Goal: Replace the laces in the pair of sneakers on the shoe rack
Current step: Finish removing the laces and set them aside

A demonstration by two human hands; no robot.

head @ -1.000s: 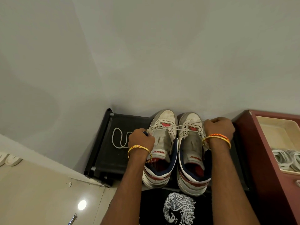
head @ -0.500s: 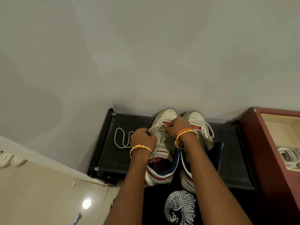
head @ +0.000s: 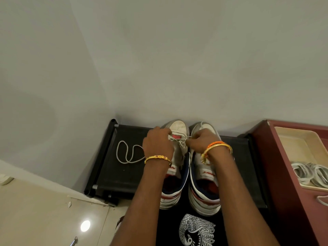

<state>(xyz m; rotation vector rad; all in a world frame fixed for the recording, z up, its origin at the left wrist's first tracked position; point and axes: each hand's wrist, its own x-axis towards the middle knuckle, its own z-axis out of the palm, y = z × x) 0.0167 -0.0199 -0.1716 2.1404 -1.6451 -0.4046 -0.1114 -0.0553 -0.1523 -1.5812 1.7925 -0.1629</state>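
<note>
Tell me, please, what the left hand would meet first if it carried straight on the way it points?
Probably the wall behind the rack: the left hand points away past the left sneaker's toe, though depth is unclear.

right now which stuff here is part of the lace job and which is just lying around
Part of the job:
- left sneaker, being laced
- right sneaker
- lace pulled between left hand and right hand
- loose lace on the shoe rack

Just lying about:
- red cabinet
- cream tray holding white coils
</note>
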